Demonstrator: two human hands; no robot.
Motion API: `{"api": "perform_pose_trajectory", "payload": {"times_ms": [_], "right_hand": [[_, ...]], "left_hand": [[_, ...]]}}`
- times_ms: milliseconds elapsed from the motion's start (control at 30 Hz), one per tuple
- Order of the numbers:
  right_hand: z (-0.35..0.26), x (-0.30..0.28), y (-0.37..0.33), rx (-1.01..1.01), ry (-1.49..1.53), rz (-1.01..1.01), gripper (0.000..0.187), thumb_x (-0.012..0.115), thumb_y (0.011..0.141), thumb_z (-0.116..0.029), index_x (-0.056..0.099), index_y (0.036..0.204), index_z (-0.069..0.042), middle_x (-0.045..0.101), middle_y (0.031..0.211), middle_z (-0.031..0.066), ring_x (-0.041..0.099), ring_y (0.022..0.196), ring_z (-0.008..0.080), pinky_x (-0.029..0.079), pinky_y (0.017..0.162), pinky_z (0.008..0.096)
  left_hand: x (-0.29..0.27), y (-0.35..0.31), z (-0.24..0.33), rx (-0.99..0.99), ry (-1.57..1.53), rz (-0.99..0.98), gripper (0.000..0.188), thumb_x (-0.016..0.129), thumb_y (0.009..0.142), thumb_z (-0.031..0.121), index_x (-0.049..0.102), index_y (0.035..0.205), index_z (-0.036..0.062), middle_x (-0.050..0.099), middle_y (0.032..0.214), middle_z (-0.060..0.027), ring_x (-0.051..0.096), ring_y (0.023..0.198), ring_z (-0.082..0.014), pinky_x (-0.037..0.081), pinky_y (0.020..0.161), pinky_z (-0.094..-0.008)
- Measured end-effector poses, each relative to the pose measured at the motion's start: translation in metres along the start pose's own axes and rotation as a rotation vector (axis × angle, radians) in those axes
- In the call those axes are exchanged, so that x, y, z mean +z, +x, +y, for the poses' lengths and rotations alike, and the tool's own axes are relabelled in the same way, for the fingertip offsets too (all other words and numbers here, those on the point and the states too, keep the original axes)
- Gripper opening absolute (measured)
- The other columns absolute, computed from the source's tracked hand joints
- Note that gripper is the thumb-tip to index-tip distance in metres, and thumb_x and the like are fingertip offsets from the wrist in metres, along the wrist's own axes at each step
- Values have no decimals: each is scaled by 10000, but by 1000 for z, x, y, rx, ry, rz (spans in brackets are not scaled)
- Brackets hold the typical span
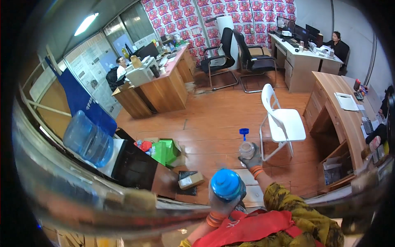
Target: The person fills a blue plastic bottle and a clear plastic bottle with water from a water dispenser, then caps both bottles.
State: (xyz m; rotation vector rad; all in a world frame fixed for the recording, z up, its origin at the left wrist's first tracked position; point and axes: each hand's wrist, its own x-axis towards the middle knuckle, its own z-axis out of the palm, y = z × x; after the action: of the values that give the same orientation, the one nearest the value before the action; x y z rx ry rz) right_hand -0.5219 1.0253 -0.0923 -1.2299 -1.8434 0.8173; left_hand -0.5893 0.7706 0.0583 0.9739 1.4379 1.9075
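Observation:
Low in the middle, my left hand (222, 205), in a grey glove with an orange-striped cuff, is closed around a container with a large round blue lid (226, 183). Most of that container's body is hidden beneath the lid and the fingers. Further forward and to the right, my right hand (252, 159), gloved the same way, grips a clear jar-like bottle (247, 149). A small blue cap (244, 131) with a short blue strip below it shows just past the bottle's far side; whether the two are joined I cannot tell.
A white folding chair (284, 125) stands ahead on the right, beside a wooden desk (325, 99). On the left are a water dispenser (135, 164) with a blue jug (88, 138), a green bag (164, 152) and a small carton (191, 180). Two people sit at far desks.

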Motion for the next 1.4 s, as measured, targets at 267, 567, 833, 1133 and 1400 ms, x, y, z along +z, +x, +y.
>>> {"api": "perform_pose_trajectory", "payload": {"times_ms": [267,567,833,1133,1400], "right_hand": [[-9,-13,109,-67,253,-227,1073,971,601,-334,371,1445,-53,538,1374,149,552,1270,286,474,1072,403],[0,-144,94,15,103,-299,1074,963,606,-448,419,1448,-62,557,1370,162,552,1275,290,463,1086,412],[21,-245,65,218,84,4,934,926,680,-420,449,1405,-75,573,1330,165,584,1220,291,478,1040,421],[81,-287,87,57,-224,226,848,911,732,-190,449,1429,-45,565,1344,108,559,1225,271,445,1095,422],[70,-296,74,319,119,247,1010,916,704,-85,338,1531,-41,422,1525,143,421,1385,274,361,1160,433]], "left_hand": [[-32,-3,-30,-44,231,398,1024,930,614,58,377,1475,85,541,1385,-147,563,1244,-298,468,1062,-477],[-14,116,-53,-149,230,559,934,928,653,97,430,1443,97,556,1361,-123,575,1219,-294,485,1036,-472],[70,263,-60,-18,324,227,850,911,705,103,449,1418,102,573,1318,-98,593,1184,-267,513,1003,-439],[156,332,-67,43,21,-118,864,893,746,164,388,1443,92,569,1302,-120,589,1189,-262,507,1012,-413],[222,361,-63,164,60,-318,961,905,661,143,357,1449,95,511,1356,-158,548,1235,-287,470,1058,-434]]}}
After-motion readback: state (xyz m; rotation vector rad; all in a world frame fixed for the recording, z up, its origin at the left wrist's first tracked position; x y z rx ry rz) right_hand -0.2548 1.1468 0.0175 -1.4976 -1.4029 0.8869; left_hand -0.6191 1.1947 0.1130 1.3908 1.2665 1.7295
